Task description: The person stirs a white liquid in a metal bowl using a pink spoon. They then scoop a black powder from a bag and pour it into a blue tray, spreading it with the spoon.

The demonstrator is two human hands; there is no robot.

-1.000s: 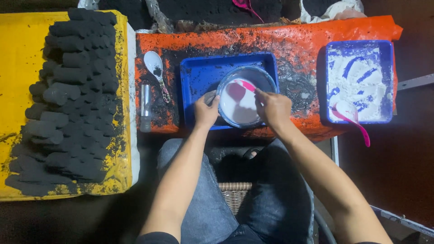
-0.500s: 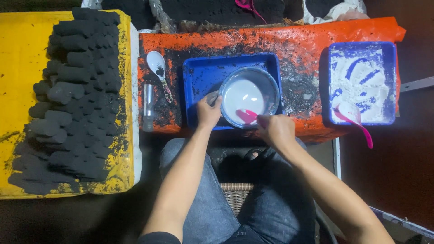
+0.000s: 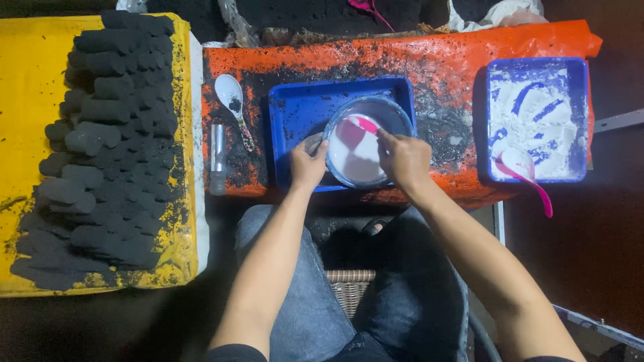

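Left hand (image 3: 307,163) fingers grip bowl (image 3: 365,151) rim; right hand (image 3: 404,159) fingers pinch pink spoon (image 3: 363,123). White spoon (image 3: 234,100), clear tube (image 3: 218,158) left; powder tray (image 3: 537,119) right.

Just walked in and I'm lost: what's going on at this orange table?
A seated person steadies a round bowl of white liquid with the left hand, while the right hand holds a pink spoon in it. The bowl sits in a blue tray. Dark cylinders are stacked on the yellow surface.

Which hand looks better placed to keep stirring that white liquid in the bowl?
Probably the right hand: it holds the pink spoon inside the bowl. The left hand grips the bowl's near rim, steadying it.
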